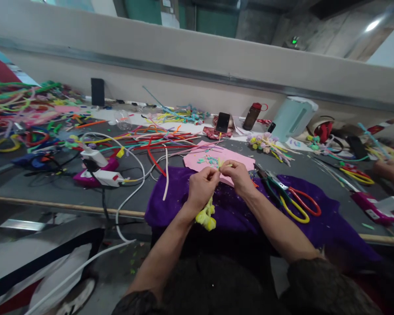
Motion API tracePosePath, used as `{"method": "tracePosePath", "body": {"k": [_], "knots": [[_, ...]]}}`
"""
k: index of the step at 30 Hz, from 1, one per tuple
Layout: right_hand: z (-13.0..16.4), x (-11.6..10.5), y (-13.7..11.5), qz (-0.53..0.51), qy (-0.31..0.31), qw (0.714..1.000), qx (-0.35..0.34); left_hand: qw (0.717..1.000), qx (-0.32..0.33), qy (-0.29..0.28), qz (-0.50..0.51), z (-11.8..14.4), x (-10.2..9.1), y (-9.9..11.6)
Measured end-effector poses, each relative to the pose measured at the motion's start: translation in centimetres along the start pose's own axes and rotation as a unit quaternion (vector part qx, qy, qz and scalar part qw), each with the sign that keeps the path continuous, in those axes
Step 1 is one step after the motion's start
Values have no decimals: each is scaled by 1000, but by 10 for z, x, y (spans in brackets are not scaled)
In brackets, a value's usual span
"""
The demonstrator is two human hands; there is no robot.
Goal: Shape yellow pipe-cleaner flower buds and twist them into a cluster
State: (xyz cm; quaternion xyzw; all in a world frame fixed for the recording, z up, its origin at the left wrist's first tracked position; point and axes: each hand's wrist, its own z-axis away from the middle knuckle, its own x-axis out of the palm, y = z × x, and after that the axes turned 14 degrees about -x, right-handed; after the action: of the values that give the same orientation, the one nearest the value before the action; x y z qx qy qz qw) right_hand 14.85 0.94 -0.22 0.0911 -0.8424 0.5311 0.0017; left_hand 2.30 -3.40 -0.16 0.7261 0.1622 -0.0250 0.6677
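My left hand (201, 187) is closed in a pinch above the purple cloth (170, 186). Below its wrist hangs a yellow fuzzy pipe-cleaner piece (206, 218) with lumpy ends, whose stem runs up into the fingers. Fingertip to fingertip with it, my right hand (239, 178) pinches a thin yellow-green strand at the stem's upper end. Just beyond both hands lies a pink sheet (244, 161), carrying small teal and coloured clippings (206, 161). Exactly how the strand and stem meet is hidden by the fingers.
Scissors with red and yellow handles (295, 203) rest on the cloth at right, beside dark-handled pliers (265, 175). Loose pipe cleaners (160, 140) and a power strip (98, 168) lie left. Behind stand a phone (222, 122), bottle (252, 116) and pale-blue jug (293, 116). Another person's hand (390, 173) is far right.
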Motion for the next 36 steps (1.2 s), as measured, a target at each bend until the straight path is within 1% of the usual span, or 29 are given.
{"method": "tracePosePath", "body": {"k": [1,2,3,5,7,10,12,14,18,26,33,35,36], "knots": [[-1,-1,-2,-14,-15,1000,7,998,-33,-43,44,-1,-1,-1],[-2,-3,-5,-28,-35,999,15,989,-71,-88,95,-3,-3,-1],[-2,-5,-8,-44,-59,997,24,974,-110,-132,146,-4,-5,-2],[-3,-8,-13,-78,-107,990,43,934,-174,-210,229,-8,-9,-5],[-4,-11,-17,-108,-150,981,67,894,-216,-274,282,-10,-12,-7],[-5,-14,-19,-145,-202,964,91,843,-250,-346,329,-13,-15,-10],[-5,-16,-17,-157,-219,959,87,821,-261,-373,344,-13,-17,-11],[-4,-16,-15,-151,-221,961,75,807,-270,-392,348,-12,-18,-11],[-4,-16,-11,-131,-226,964,54,795,-282,-412,344,-10,-19,-10],[-4,-18,-5,-137,-230,962,50,786,-286,-426,345,-9,-20,-8],[-3,-17,-8,-125,-245,961,24,796,-284,-421,329,-7,-19,-7],[-3,-16,-9,-126,-240,962,21,805,-279,-411,323,-7,-18,-8],[-3,-16,-8,-128,-236,963,21,815,-272,-401,319,-7,-17,-8]]}}
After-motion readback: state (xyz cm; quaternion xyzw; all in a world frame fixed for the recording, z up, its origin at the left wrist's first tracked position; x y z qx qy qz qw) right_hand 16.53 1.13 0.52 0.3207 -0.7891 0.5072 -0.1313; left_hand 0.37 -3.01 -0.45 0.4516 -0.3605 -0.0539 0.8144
